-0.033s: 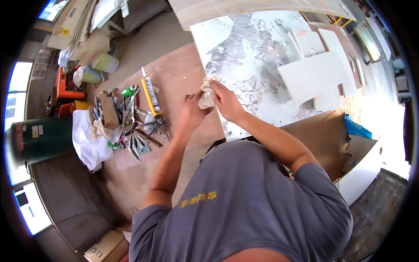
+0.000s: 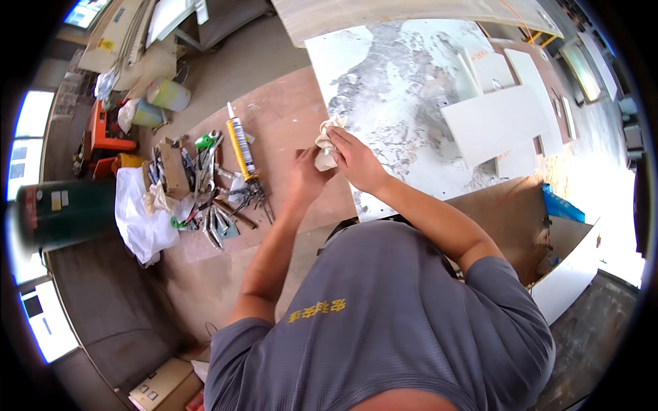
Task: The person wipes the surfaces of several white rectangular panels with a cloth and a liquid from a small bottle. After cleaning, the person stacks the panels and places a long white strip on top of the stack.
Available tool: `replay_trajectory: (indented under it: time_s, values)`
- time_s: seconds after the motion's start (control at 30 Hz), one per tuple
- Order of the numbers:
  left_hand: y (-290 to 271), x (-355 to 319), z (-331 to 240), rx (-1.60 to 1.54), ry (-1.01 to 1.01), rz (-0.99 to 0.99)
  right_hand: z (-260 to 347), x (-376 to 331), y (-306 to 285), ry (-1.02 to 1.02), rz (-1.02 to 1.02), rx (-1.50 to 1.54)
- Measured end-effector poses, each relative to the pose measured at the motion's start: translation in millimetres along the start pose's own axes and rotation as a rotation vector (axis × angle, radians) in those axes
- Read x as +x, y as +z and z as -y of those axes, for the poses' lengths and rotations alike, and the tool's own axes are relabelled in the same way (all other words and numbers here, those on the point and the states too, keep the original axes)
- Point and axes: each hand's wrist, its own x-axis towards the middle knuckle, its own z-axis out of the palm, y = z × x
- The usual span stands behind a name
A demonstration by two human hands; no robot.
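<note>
A crumpled off-white cloth [image 2: 326, 142] is bunched up between my two hands, over the seam where the brown board meets the marbled white panel [image 2: 404, 75]. My right hand [image 2: 358, 162] grips its upper folds, fingers laid along it. My left hand [image 2: 310, 175] is closed at its lower left side, the fingers curled and partly hidden. To the left, a yellow caulking gun [image 2: 241, 147] with a white nozzle lies on the brown board [image 2: 288, 103]. Beside it is a pile of hand tools [image 2: 209, 175], with pliers and wrenches among them.
White plastic bag [image 2: 140, 222] and dark green cylinder [image 2: 68, 214] stand left of the tools. White board pieces [image 2: 500, 123] lie on the right of the marbled panel. An open bin [image 2: 572, 267] stands at the right. Two buckets [image 2: 168, 94] are at the far left.
The whole scene sits slightly further right in the picture. Both hands stay at the cloth, whose lower folds look slightly different.
</note>
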Motion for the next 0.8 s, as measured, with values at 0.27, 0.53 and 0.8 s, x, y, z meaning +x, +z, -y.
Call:
replay_trajectory:
  time_s: [0.27, 0.53, 0.8]
  values:
    - [61, -16, 81, -0.256, -0.129, -0.246, -6, 6, 28, -0.005, 0.096, -0.04]
    - [15, -18, 155, -0.304, -0.319, -0.43, -30, -9, -32, 0.785, -0.127, 1.3]
    - [52, -26, 191, -0.295, -0.312, -0.439, -51, -43, -79, 0.716, -0.255, 1.468]
